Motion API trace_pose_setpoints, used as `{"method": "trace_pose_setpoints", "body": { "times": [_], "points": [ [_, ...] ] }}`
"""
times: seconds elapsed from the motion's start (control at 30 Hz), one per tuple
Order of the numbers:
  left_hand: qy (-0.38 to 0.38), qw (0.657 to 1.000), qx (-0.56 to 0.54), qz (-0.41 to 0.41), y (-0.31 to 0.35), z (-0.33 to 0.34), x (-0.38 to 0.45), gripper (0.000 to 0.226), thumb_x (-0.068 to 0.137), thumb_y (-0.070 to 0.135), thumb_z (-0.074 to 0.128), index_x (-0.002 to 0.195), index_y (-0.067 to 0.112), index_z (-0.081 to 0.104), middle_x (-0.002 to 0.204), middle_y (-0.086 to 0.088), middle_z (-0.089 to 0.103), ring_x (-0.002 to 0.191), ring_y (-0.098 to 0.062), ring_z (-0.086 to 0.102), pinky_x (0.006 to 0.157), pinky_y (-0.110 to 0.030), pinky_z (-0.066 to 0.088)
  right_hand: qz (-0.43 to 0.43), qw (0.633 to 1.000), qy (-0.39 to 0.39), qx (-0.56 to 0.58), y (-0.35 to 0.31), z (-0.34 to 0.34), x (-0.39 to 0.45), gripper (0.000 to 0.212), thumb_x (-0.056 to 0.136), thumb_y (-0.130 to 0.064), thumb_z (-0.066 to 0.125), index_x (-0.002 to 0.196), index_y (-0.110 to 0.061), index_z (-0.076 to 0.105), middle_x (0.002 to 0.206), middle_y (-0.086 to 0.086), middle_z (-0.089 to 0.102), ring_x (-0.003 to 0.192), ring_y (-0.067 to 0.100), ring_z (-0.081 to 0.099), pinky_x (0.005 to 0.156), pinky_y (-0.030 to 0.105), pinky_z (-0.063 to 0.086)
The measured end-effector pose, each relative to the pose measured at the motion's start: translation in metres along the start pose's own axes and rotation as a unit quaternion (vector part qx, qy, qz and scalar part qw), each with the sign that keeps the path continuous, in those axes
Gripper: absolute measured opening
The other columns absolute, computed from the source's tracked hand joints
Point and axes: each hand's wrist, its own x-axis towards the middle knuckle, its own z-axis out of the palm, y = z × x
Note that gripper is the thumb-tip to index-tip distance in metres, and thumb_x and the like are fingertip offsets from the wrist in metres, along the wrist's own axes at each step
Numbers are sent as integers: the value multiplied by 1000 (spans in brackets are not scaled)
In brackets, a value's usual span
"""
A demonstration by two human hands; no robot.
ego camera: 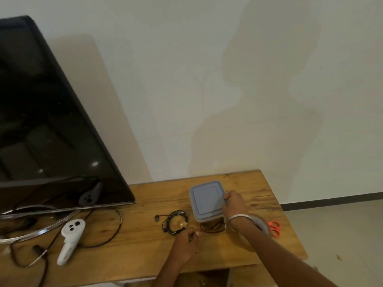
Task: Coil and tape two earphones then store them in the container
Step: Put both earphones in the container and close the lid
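A clear container with a blue-grey lid [207, 198] stands on the wooden table [145, 251]. My right hand [234, 206] grips the lid's right edge. A black earphone [176, 222], coiled and bound with a strip of tan tape, lies left of the container. My left hand [186, 244] rests just in front of that coil, fingers pinched on its plug end. A second dark coiled earphone [211, 227] shows at the container's near base; I cannot tell if it is inside or beside it. A tape roll [260, 223] sits partly behind my right wrist.
Orange-handled scissors [274, 228] lie at the table's right edge. A white controller [71, 238] and loose black cables [116, 226] are on the left. A large dark screen [51, 131] leans against the wall there. The wall is close behind the table.
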Motion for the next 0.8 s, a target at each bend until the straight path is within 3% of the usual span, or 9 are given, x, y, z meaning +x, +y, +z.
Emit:
{"method": "trace_pose_setpoints", "body": {
  "times": [0.1,0.17,0.3,0.4,0.63,0.8],
  "points": [
    [14,1000,23,8,-5,-7,-7,20,100,18,48,109,27,63,105,6,67,90,-2,60,77,-13,48,-2,1000,-19,-13,-4,11,-15,18,86,-6,55,101,-15,51,114,10,53,92,27,54,76,35,48],
    [13,998,50,24,-9,-13,-10,29,98,10,48,119,25,61,114,8,63,98,-1,58,79,-8,45,-5,999,-23,-26,-6,14,-21,19,85,-7,56,102,-16,52,114,10,53,96,28,55,77,36,49],
    [24,990,138,26,-21,-25,-4,39,94,2,46,130,15,56,126,-7,56,112,-17,55,92,-17,40,-6,998,-40,-46,-6,19,-24,21,86,-9,55,106,-15,51,114,10,52,101,30,54,81,39,50],
    [34,983,176,38,-27,-32,4,44,92,1,47,133,13,53,135,-5,49,124,-17,47,106,-21,36,-13,997,-49,-51,-7,24,-23,22,87,-8,55,108,-13,50,115,11,52,99,29,55,75,34,47],
    [68,974,214,28,-36,-51,36,55,91,9,52,144,12,38,143,-5,37,130,-19,40,108,-24,31,-30,998,-45,-26,-12,44,-10,23,86,-12,59,108,-11,53,113,11,55,99,27,57,78,30,46],
    [85,978,187,14,-41,-66,62,54,92,15,57,143,12,42,140,-7,40,128,-24,40,108,-32,34,-57,996,-64,-11,-15,61,-6,22,83,-13,62,103,-13,54,104,12,58,90,24,56,69,25,40]
  ]
}}
